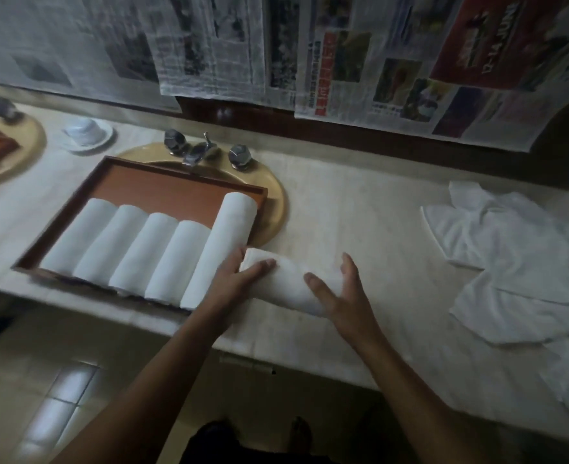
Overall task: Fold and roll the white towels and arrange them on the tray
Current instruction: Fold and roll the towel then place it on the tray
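Observation:
A brown wooden tray (162, 182) lies across a round sink and holds several rolled white towels (149, 249) side by side. Just right of the tray, a rolled white towel (286, 283) lies on the counter. My left hand (239, 279) holds its left end, thumb over the top. My right hand (340, 296) rests on its right part with the fingers spread. A heap of loose white towels (517, 262) lies at the right of the counter.
A chrome tap with two knobs (202, 150) stands behind the tray on the sink rim (273, 202). A white cup on a saucer (87, 132) sits at the back left. Newspaper sheets (343, 55) cover the wall. The counter edge (276, 360) runs below my hands.

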Motion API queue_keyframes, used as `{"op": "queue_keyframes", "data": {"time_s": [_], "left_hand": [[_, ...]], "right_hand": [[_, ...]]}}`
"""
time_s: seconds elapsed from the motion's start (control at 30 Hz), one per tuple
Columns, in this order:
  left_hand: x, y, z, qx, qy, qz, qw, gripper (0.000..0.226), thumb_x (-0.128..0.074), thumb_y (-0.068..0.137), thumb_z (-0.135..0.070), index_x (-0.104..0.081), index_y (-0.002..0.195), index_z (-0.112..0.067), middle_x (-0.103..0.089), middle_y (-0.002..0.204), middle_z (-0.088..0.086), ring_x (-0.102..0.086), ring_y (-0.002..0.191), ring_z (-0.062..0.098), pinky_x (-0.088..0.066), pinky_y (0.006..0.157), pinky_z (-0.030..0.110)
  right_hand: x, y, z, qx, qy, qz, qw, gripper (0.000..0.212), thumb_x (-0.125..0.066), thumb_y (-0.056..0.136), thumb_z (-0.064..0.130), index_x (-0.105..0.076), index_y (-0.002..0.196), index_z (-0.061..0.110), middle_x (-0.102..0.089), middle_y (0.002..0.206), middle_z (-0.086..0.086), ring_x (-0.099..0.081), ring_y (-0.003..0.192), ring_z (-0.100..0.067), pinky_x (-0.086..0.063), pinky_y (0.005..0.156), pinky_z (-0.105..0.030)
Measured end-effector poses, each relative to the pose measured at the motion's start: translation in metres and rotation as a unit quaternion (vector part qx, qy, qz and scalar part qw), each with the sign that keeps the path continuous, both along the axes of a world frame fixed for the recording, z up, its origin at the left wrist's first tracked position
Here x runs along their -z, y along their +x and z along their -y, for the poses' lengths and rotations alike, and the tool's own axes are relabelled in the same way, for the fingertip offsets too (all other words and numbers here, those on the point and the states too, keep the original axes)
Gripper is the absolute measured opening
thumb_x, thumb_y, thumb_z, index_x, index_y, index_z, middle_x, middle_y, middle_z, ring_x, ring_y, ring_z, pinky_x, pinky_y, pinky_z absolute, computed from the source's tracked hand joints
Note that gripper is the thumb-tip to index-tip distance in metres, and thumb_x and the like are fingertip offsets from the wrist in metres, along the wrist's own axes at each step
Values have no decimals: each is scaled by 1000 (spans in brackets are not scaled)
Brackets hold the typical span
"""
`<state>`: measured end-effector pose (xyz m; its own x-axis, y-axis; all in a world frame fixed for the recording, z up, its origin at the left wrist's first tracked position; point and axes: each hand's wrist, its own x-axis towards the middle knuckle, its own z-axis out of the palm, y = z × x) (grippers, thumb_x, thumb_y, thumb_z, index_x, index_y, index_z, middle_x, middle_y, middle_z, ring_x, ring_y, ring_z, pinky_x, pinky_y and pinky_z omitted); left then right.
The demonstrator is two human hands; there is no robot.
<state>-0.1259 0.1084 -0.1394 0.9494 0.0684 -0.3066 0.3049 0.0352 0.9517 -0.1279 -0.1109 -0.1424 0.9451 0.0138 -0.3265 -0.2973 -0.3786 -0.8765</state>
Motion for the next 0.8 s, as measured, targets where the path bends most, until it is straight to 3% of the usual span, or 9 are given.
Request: {"op": "queue_keyframes", "data": {"time_s": [0.1, 0.17, 0.2, 0.27, 0.37, 0.5, 0.63, 0.7, 0.8], "left_hand": [[-14, 8, -23, -24, -1, 28, 999, 26, -79, 87, -23, -64, 109, -24, -72, 101, -3, -71, 94, 6, -57, 76, 23], [-21, 13, -44, -28, -22, 43, 998, 35, -79, 81, -29, -64, 111, -19, -73, 103, -1, -71, 97, 12, -57, 82, 32], [-22, 14, -55, -32, -15, 50, 998, 44, -80, 78, -35, -63, 115, -17, -72, 107, 0, -69, 102, 16, -56, 86, 36], [-22, 19, -84, -49, -39, 61, 996, 51, -82, 75, -38, -61, 115, -14, -69, 109, 3, -67, 105, 22, -55, 88, 45], [-22, 27, -129, -75, -57, 51, 994, 41, -81, 75, -33, -61, 108, -18, -68, 104, 3, -66, 101, 25, -54, 85, 46], [-29, 33, -200, -137, -25, 50, 989, 35, -80, 79, -36, -67, 108, -21, -71, 103, 0, -68, 101, 19, -56, 87, 43], [-33, 30, -283, -175, -8, 29, 984, 43, -82, 74, -41, -72, 110, -20, -76, 104, 0, -71, 99, 17, -56, 86, 41], [-32, 25, -326, -193, 4, 14, 981, 46, -81, 72, -44, -73, 109, -18, -77, 102, 1, -72, 98, 20, -56, 87, 44], [-24, 16, -383, -240, 39, 6, 970, 37, -81, 78, -43, -73, 106, -18, -76, 99, 3, -73, 94, 23, -57, 81, 44]], "right_hand": [[-20, 19, -16, 57, 214, -183, 958, 90, -79, 77, 62, -45, 150, 23, -51, 151, -8, -57, 130, -30, -54, 103, -50], [-28, 34, -36, 55, 305, -218, 925, 63, -80, 76, 48, -66, 127, 15, -71, 124, -14, -68, 113, -33, -57, 98, -51], [-31, 40, -47, 49, 312, -204, 927, 55, -78, 77, 43, -69, 122, 12, -75, 117, -15, -70, 109, -32, -57, 95, -48], [-37, 54, -75, 32, 305, -156, 939, 48, -76, 80, 35, -71, 120, 8, -76, 112, -14, -73, 103, -28, -58, 85, -41], [-43, 75, -128, 17, 273, -96, 957, 32, -74, 89, 27, -71, 117, 12, -77, 109, -9, -75, 97, -23, -59, 79, -38], [-43, 108, -211, -12, 160, -21, 987, 28, -77, 88, 44, -77, 107, 24, -78, 106, 2, -73, 101, -16, -58, 92, -39], [-51, 138, -303, -70, 74, 72, 992, 26, -73, 90, 50, -75, 101, 27, -75, 100, 16, -66, 94, 6, -48, 83, -20], [-50, 156, -353, -98, 44, 88, 990, 28, -74, 87, 54, -73, 100, 29, -73, 100, 17, -65, 93, 5, -50, 83, -21], [-39, 180, -432, -151, 8, 97, 984, 38, -74, 83, 61, -69, 101, 27, -71, 104, 14, -65, 98, -7, -52, 90, -32]]}}
